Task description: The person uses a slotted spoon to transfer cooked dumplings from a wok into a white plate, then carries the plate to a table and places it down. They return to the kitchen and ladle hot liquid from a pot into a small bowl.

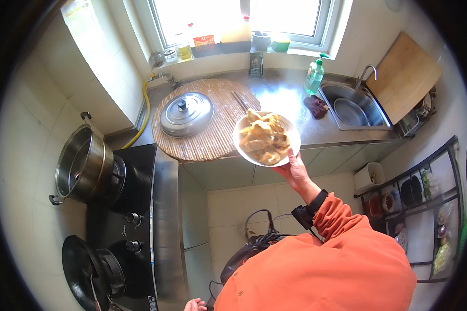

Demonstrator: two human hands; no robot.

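Observation:
My right hand [294, 171] grips the near rim of a white plate [253, 160], thumb on top and fingers beneath. Golden-brown pieces that look like fried dumplings [262, 134] are heaped on it. The plate is held in front of the counter edge, overlapping the right side of a round reed mat [202, 149]. A pair of chopsticks [240, 101] lies on that mat, partly hidden behind the plate. Also on the mat rests a domed metal lid [186, 114] with a black knob. Only the fingers of my left hand [195, 305] show, at the bottom edge, low beside the counter.
On the left, a black gas hob [136, 186] bears a steel pot [83, 163] and a wok [76, 268] with a utensil. A sink [352, 109], soap bottle [315, 77] and dark cloth [316, 106] are at the right. A wire rack [408, 210] stands along the right wall.

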